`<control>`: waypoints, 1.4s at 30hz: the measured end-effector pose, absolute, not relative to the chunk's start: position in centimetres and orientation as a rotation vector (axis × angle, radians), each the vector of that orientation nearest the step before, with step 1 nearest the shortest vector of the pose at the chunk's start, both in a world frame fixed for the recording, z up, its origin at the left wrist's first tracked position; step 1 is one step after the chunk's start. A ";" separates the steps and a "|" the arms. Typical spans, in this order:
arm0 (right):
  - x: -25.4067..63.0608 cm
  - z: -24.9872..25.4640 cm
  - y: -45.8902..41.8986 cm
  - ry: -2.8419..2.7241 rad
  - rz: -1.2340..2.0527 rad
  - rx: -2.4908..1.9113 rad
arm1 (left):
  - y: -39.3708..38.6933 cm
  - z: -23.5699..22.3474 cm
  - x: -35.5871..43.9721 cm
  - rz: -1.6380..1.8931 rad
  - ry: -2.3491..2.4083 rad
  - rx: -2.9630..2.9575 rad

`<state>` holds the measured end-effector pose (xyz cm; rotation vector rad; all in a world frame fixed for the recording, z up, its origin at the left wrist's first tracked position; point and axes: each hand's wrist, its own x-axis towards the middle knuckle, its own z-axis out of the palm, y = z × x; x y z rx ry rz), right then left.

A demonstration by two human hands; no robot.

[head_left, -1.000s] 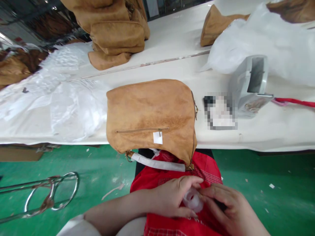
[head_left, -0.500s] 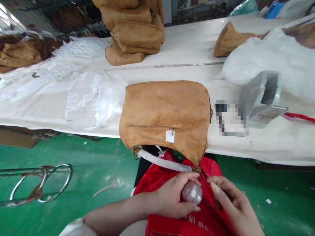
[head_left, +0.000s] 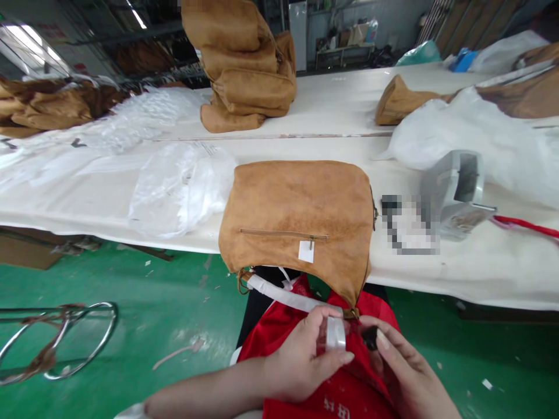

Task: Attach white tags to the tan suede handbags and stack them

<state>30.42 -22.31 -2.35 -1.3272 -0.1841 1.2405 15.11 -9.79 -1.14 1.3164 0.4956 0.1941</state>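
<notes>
My left hand [head_left: 297, 358] is wrapped round a small clear plastic container [head_left: 335, 334], with thumb and fingers on its sides. Close to its right, my right hand [head_left: 408, 364] pinches a small black piece [head_left: 370, 337], perhaps a cap; its exact kind is unclear. Just beyond both hands lies a tan leather bag [head_left: 301, 198] with a zipped pocket and a white tag [head_left: 306, 251] near the zip pull. Its strap, wrapped in white [head_left: 283, 294], hangs over the table edge towards my left hand. A red apron [head_left: 271, 326] covers my lap under the hands.
A grey tape dispenser [head_left: 449, 192] stands right of the bag, beside a blurred-out item [head_left: 410, 227]. Plastic bags [head_left: 183, 192] lie on the left. Stacked tan bags [head_left: 255, 87] rise at the back of the white table [head_left: 480, 273]. A metal-ringed stand [head_left: 82, 337] is lower left.
The view has tilted up slightly. The clear container has turned in my left hand and shows its side. The black piece in my right fingers has come into plain view.
</notes>
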 end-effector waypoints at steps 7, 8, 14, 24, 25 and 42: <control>29.2 -1.5 -22.7 -0.204 1.219 -1.333 | -9.5 -0.4 14.5 0.120 0.554 1.668; 29.0 -1.3 -22.7 -0.237 1.196 -1.350 | -9.5 -0.5 14.5 0.114 0.545 1.670; 28.7 -1.3 -22.7 -0.500 1.052 -1.496 | -9.5 -0.8 14.5 0.154 0.488 1.646; 30.3 -2.6 -23.3 -0.992 0.850 -1.595 | -9.7 -1.2 14.3 0.254 0.440 1.674; 30.5 -2.6 -23.3 -1.058 0.821 -1.595 | -9.7 -1.4 14.3 0.256 0.449 1.670; 31.1 -1.0 -22.8 -1.388 0.593 -1.530 | -10.2 -2.4 14.3 0.326 0.465 1.360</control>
